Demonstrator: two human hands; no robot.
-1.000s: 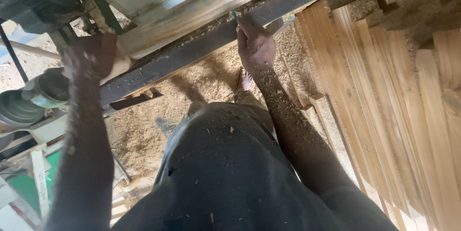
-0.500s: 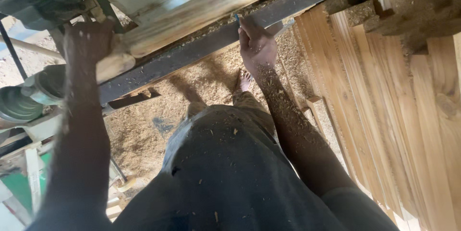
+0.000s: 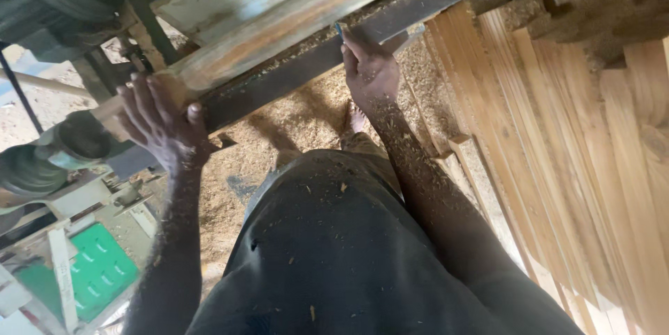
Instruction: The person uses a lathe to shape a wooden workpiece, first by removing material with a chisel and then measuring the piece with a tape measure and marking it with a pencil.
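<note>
A long pale wooden board [image 3: 300, 21] lies on a dark metal rail [image 3: 293, 74] that crosses the view diagonally. My left hand [image 3: 162, 122] presses flat against the board's near end, fingers spread. My right hand [image 3: 368, 70] rests on the rail's edge further along and pinches a small blue pencil-like thing [image 3: 339, 30] whose tip touches the board. Both forearms are dusted with sawdust. My dark trousers [image 3: 334, 251] fill the lower middle.
Several long sawn planks [image 3: 557, 154] lie stacked at the right. Sawdust [image 3: 293, 126] covers the ground under the rail. A pulley wheel [image 3: 31, 168] and machine parts sit at the left, with a green crate [image 3: 97, 272] below. My bare foot [image 3: 355, 119] stands in the sawdust.
My left hand has slid up along the board's end and opened flat against it. My right hand stays at the rail. The camera has moved closer.
</note>
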